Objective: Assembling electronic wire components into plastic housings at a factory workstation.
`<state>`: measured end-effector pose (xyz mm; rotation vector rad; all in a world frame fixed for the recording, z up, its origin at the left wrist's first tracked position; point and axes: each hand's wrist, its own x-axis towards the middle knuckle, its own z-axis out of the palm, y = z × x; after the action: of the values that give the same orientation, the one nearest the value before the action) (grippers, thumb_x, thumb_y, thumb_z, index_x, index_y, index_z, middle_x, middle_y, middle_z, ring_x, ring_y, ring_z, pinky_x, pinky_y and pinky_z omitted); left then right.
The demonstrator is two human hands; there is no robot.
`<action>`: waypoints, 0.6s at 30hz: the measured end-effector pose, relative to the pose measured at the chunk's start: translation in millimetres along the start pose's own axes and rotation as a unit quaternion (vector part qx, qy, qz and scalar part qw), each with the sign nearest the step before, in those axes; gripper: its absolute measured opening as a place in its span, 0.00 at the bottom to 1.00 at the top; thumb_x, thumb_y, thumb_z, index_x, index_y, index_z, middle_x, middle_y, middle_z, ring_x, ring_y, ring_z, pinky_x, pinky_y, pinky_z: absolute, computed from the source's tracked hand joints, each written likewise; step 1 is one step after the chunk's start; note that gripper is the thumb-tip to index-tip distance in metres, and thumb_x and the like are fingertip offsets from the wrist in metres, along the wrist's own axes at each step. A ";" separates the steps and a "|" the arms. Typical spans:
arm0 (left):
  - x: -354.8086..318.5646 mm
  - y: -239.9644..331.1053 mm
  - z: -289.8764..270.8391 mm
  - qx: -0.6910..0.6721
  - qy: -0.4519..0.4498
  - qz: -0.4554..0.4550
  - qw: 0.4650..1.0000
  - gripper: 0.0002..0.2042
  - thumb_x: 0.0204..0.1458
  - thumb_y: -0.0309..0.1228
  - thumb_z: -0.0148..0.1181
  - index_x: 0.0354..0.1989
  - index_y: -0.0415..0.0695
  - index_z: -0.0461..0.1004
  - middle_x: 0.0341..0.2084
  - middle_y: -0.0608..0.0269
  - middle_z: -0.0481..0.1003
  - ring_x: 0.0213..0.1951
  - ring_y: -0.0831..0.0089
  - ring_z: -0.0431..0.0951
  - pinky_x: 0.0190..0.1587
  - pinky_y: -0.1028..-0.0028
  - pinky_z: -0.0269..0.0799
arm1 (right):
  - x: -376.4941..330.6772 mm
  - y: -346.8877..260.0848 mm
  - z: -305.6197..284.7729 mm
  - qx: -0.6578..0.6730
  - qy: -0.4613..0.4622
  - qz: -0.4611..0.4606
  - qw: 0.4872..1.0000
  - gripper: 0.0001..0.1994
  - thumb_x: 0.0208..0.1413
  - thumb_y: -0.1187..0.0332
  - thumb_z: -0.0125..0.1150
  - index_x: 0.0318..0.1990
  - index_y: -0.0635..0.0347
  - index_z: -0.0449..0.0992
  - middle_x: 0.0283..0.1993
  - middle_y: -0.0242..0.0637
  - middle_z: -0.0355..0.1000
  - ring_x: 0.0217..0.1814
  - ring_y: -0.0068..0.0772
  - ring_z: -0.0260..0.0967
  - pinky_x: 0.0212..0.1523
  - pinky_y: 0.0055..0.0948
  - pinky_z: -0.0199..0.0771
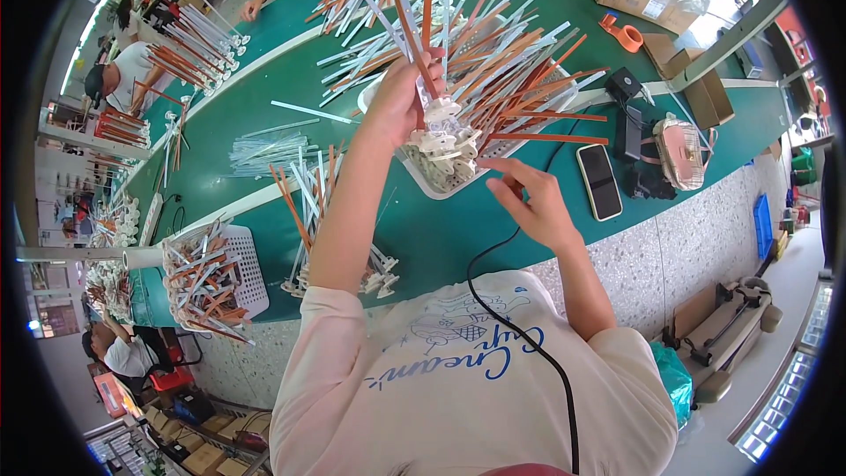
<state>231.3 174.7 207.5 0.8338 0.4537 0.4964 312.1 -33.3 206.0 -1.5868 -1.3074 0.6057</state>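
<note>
My left hand [407,99] is closed around a bundle of flat brown and pale strips [429,9], held above a white perforated basket [434,187]. Clustered white plastic end pieces [443,139] hang below that hand, over the basket's near end. My right hand [534,203] is just right of these pieces, its index finger stretched toward them and its thumb apart. Whether the fingertip touches a piece cannot be made out. Nothing shows in the right hand. More brown and pale strips [520,66] fill the basket and jut past its rim.
A phone [599,182], black boxes [627,128] and a transparent-and-pink bag [679,154] lie to the right. An orange tape dispenser [622,33] sits farther back. Loose pale strips [269,152] and another full basket [251,269] are leftward. A black cable [520,328] crosses my shirt.
</note>
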 end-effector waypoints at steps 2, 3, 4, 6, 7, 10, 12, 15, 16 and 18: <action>-10.3 4.4 8.9 -0.047 -0.012 0.000 0.999 0.11 0.50 0.32 0.48 0.39 0.39 0.62 0.18 0.71 0.59 0.21 0.80 0.60 0.25 0.77 0.60 | 2.5 -8.6 -3.9 0.012 0.003 0.005 1.000 0.12 0.48 0.75 0.52 0.43 0.59 0.69 0.19 0.32 0.62 0.17 0.18 0.55 0.20 0.18 0.56; -13.4 5.7 11.7 -0.094 -0.026 0.000 0.995 0.12 0.50 0.33 0.49 0.39 0.40 0.62 0.19 0.71 0.59 0.21 0.80 0.60 0.25 0.76 0.60 | 4.7 -15.4 -7.2 0.034 0.011 -0.005 0.999 0.12 0.48 0.75 0.51 0.43 0.60 0.70 0.19 0.32 0.62 0.18 0.18 0.55 0.20 0.19 0.56; -14.8 5.3 9.3 -0.134 -0.044 -0.002 0.990 0.12 0.49 0.33 0.51 0.40 0.40 0.62 0.19 0.71 0.59 0.22 0.80 0.60 0.26 0.76 0.60 | 7.4 -22.2 -9.5 0.058 0.018 -0.016 0.998 0.12 0.48 0.75 0.51 0.43 0.60 0.70 0.20 0.31 0.63 0.18 0.17 0.55 0.20 0.19 0.56; -20.1 6.8 9.0 -0.159 -0.050 0.001 0.986 0.13 0.49 0.33 0.51 0.39 0.40 0.62 0.19 0.71 0.59 0.22 0.80 0.60 0.27 0.76 0.60 | 14.6 -36.8 -12.7 0.044 0.025 -0.048 0.998 0.13 0.48 0.75 0.51 0.43 0.60 0.70 0.20 0.31 0.63 0.19 0.18 0.55 0.20 0.19 0.56; -21.5 7.3 11.4 -0.184 -0.058 0.000 0.981 0.13 0.48 0.32 0.52 0.39 0.41 0.62 0.19 0.71 0.59 0.22 0.80 0.60 0.28 0.76 0.60 | 17.6 -42.0 -14.4 0.030 0.036 -0.079 0.996 0.13 0.47 0.76 0.51 0.43 0.60 0.70 0.20 0.31 0.63 0.19 0.18 0.56 0.20 0.19 0.56; -26.4 6.3 18.0 -0.191 -0.058 0.005 0.980 0.12 0.48 0.32 0.52 0.39 0.41 0.63 0.19 0.72 0.60 0.22 0.80 0.60 0.28 0.76 0.60 | 24.4 -50.5 -14.5 -0.002 0.061 -0.152 0.987 0.14 0.46 0.76 0.52 0.43 0.60 0.70 0.20 0.32 0.63 0.19 0.20 0.56 0.20 0.20 0.56; -30.6 5.4 19.9 -0.196 -0.052 0.011 0.979 0.12 0.48 0.32 0.52 0.39 0.41 0.63 0.19 0.72 0.60 0.22 0.80 0.60 0.29 0.76 0.60 | 27.7 -58.7 -14.8 -0.029 0.050 -0.185 0.981 0.14 0.46 0.74 0.53 0.44 0.59 0.70 0.20 0.33 0.63 0.19 0.23 0.57 0.20 0.22 0.57; -37.5 0.8 24.6 -0.231 -0.070 0.013 0.970 0.11 0.49 0.32 0.51 0.39 0.41 0.63 0.19 0.72 0.60 0.23 0.80 0.60 0.28 0.76 0.60 | 30.9 -57.7 -7.2 -0.123 0.032 -0.213 0.969 0.16 0.46 0.72 0.55 0.45 0.57 0.69 0.21 0.34 0.63 0.19 0.28 0.59 0.20 0.24 0.59; -41.4 -1.2 28.1 -0.189 -0.043 0.052 0.980 0.11 0.49 0.33 0.50 0.39 0.41 0.63 0.19 0.72 0.61 0.22 0.80 0.61 0.29 0.75 0.61 | 31.4 -55.6 -4.6 -0.189 0.023 -0.209 0.959 0.16 0.45 0.70 0.56 0.45 0.56 0.69 0.21 0.35 0.63 0.19 0.31 0.59 0.20 0.26 0.60; -45.3 -0.8 31.5 -0.136 0.004 0.095 0.986 0.11 0.51 0.33 0.46 0.40 0.42 0.63 0.19 0.72 0.61 0.22 0.80 0.62 0.30 0.75 0.63 | 30.4 -55.1 -3.5 -0.181 0.028 -0.194 0.964 0.16 0.45 0.70 0.56 0.46 0.55 0.69 0.22 0.35 0.64 0.19 0.32 0.60 0.20 0.27 0.60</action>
<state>213.1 129.8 233.8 0.6149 0.3053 0.7215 298.9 -7.9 262.2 -1.5532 -1.6995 0.0780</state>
